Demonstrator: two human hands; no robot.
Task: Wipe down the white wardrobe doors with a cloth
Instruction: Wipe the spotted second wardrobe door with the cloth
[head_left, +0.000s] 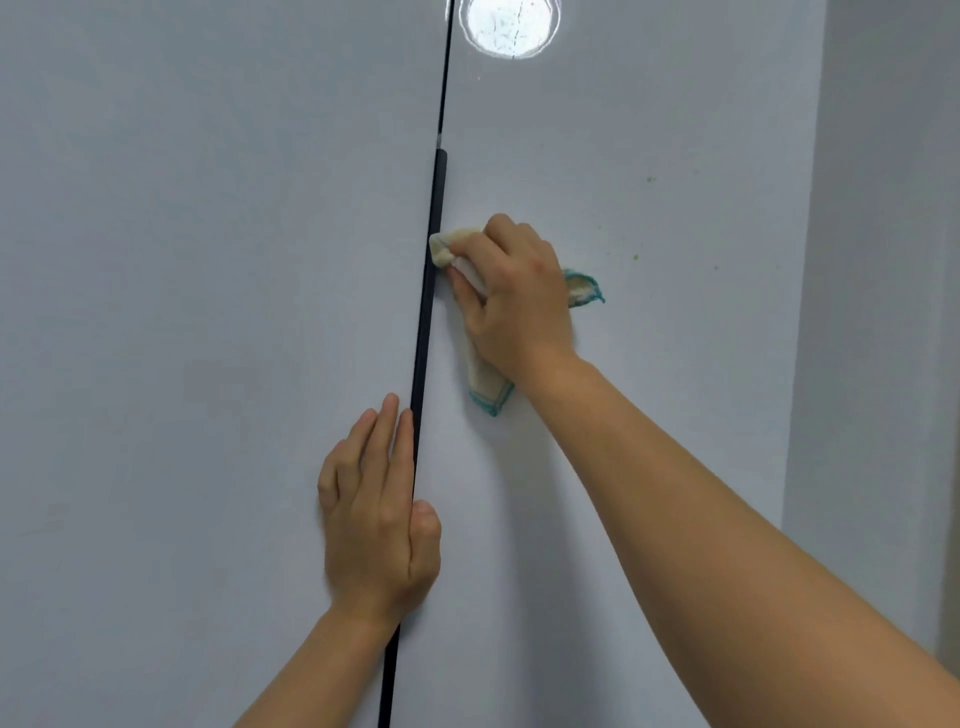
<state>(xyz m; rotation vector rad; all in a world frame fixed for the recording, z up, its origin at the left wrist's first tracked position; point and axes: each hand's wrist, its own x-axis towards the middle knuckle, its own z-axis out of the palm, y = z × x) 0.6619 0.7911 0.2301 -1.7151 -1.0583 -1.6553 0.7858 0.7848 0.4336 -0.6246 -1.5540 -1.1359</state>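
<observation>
Two white wardrobe doors fill the view, the left door (182, 338) and the right door (675, 389), split by a black vertical handle strip (430, 270). My right hand (514, 301) presses a cream cloth with a teal edge (488, 389) against the right door, its folded end touching the black strip. My left hand (376, 514) lies flat on the left door beside the strip, fingers together pointing up, thumb across the gap. It holds nothing.
Small greenish specks (635, 255) dot the right door to the right of the cloth. A round bright light reflection (511, 23) shows at the top. A grey wall (893, 312) borders the wardrobe on the right.
</observation>
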